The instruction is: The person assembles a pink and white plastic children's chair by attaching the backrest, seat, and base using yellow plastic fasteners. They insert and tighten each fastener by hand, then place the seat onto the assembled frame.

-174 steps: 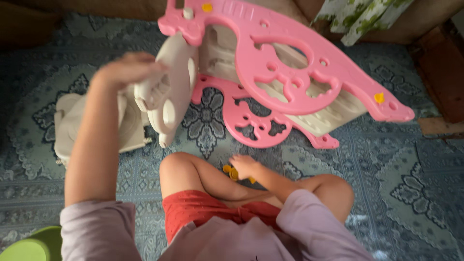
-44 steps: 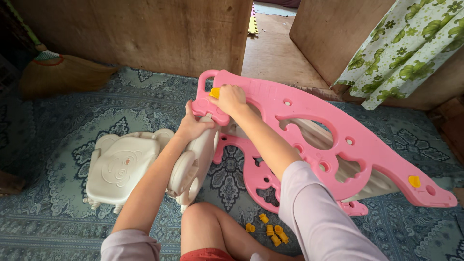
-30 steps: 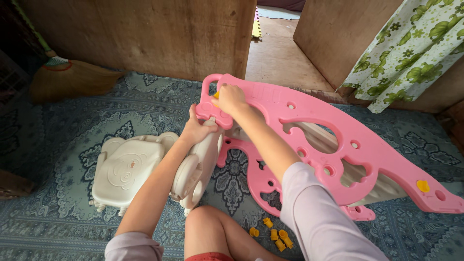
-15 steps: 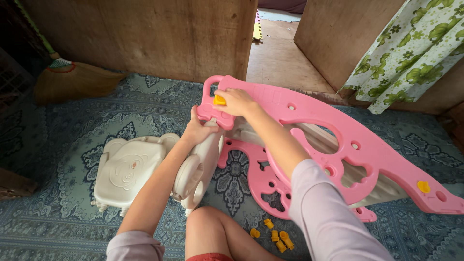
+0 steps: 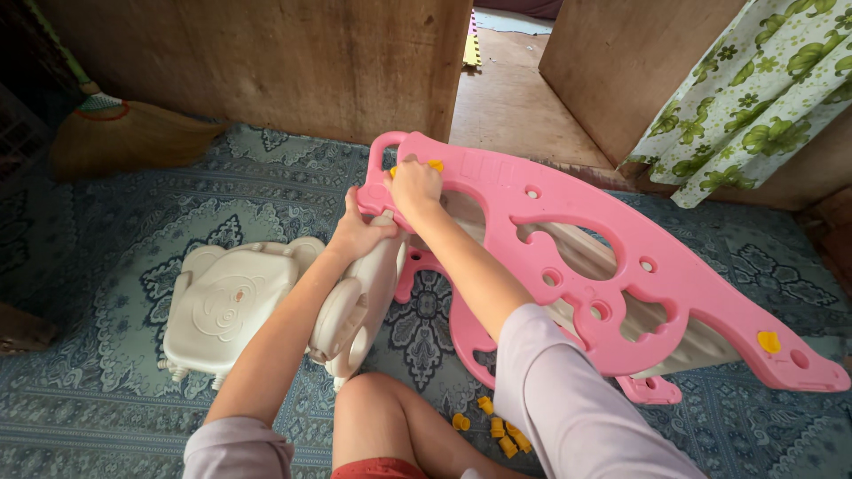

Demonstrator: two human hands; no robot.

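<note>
Evidently the left hand (image 5: 359,235) is gripping the cream plastic rounded panel (image 5: 355,306), holding it upright against the pink plastic slide side (image 5: 621,284), while the right hand (image 5: 415,184) is closing on a yellow plastic peg (image 5: 435,165) at the pink top corner.

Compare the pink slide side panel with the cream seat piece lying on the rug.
The pink side panel is long, stands on edge at a slant and is pierced by cut-out holes; the cream seat piece is squat, lies flat on the rug and shows a moulded bear face. The right hand is on the pink panel; neither hand touches the seat piece. Both look like moulded plastic.
</note>
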